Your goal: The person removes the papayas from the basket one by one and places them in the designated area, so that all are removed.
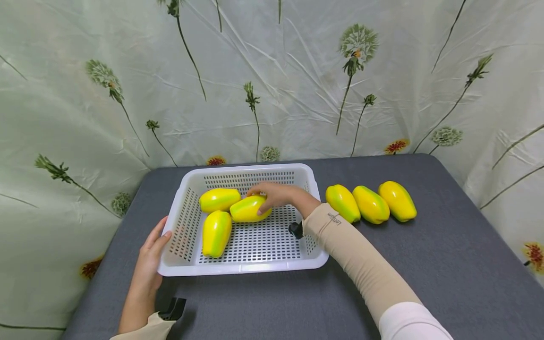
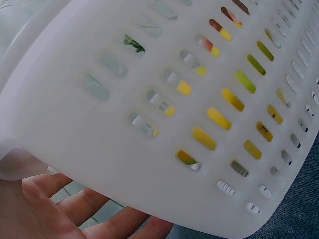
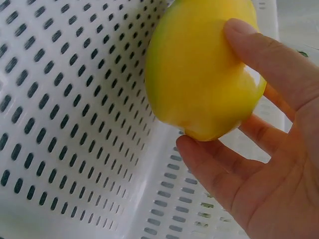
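Note:
A white perforated plastic basket [image 1: 255,267] sits on the grey table with three yellow-green papayas in it. My right hand [image 1: 280,194] reaches over the basket's right side and holds one papaya [image 1: 248,209], thumb on one side and fingers round the other, as the right wrist view shows. Beside it lie another papaya [image 1: 219,199] at the back left and one [image 1: 216,234] nearer the front. My left hand [image 1: 150,252] grips the basket's left rim; the left wrist view shows its fingers [image 2: 84,204] along the rim and the basket's slotted wall close up.
Three more papayas lie in a row on the table right of the basket: a left one [image 1: 342,203], a middle one [image 1: 370,205] and a right one [image 1: 397,201]. Behind the grey table [image 1: 450,245] hangs a pale flower-printed curtain [image 1: 297,71].

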Demonstrator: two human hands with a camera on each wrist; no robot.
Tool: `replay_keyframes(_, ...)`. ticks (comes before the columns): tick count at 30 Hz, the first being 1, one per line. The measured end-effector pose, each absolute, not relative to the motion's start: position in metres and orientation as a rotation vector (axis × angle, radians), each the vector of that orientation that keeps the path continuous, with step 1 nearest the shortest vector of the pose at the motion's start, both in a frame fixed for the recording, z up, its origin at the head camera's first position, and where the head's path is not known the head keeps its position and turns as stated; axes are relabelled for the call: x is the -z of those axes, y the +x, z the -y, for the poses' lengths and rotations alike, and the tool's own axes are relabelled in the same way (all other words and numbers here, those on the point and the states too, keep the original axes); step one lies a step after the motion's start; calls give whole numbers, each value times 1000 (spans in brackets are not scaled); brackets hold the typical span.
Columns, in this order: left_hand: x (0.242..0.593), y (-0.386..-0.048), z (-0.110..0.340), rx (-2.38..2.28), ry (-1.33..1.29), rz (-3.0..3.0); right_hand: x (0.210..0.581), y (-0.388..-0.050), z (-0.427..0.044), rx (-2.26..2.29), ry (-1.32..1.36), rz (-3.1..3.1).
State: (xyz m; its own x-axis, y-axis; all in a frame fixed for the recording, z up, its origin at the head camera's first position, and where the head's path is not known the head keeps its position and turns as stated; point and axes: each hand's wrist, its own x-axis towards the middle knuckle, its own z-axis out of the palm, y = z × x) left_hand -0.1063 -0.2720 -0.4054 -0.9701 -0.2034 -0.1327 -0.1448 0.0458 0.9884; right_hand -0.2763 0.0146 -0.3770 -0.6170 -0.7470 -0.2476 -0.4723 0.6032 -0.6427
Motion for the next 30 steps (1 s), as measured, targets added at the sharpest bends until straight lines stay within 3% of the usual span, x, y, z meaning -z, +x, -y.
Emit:
replay_keyframes(12, 406, -106, 272, 2108, 357, 2237, 364, -277, -21, 1022, -1063, -2324)
replay_keyframes(30, 408, -108, 272, 2125, 358, 2220, 347, -258, -51, 1401, -999, -2455)
